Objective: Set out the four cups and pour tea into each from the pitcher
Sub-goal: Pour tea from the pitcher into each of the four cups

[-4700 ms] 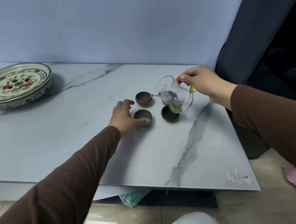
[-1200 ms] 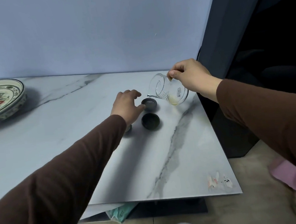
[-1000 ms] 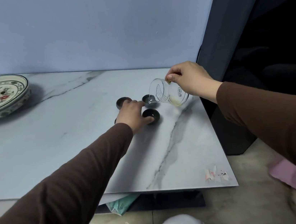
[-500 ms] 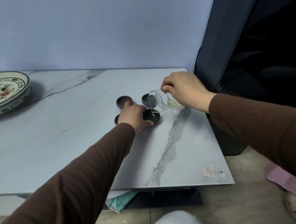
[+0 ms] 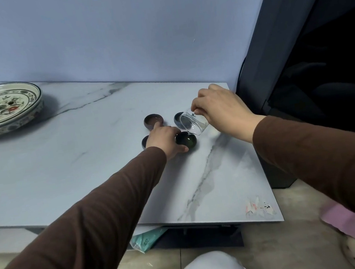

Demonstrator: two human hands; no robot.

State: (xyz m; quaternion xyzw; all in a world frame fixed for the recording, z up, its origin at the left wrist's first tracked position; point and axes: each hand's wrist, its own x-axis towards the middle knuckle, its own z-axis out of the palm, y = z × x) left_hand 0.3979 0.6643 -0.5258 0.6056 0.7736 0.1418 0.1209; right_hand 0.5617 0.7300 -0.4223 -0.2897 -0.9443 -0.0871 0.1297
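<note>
Several small dark cups stand close together near the right end of the marble table (image 5: 86, 169). My right hand (image 5: 221, 112) holds the glass pitcher (image 5: 193, 124) tipped steeply, its spout over the near right cup (image 5: 187, 142), which shows dark liquid. My left hand (image 5: 165, 141) rests at that cup's left side, thumb against it, fingers spread. It covers most of the near left cup (image 5: 144, 142). The brown far left cup (image 5: 153, 121) stands free. The far right cup (image 5: 178, 119) is partly hidden behind the pitcher.
A large painted ceramic dish (image 5: 1, 109) sits at the far left of the table. The table's right edge lies just beyond the cups, next to a dark panel (image 5: 285, 52). A teal bag (image 5: 147, 240) lies under the table's front edge.
My right hand has lowered the pitcher from above the far right cup toward the near right cup and tipped it further. My left hand shifted from the far cups to the near right cup.
</note>
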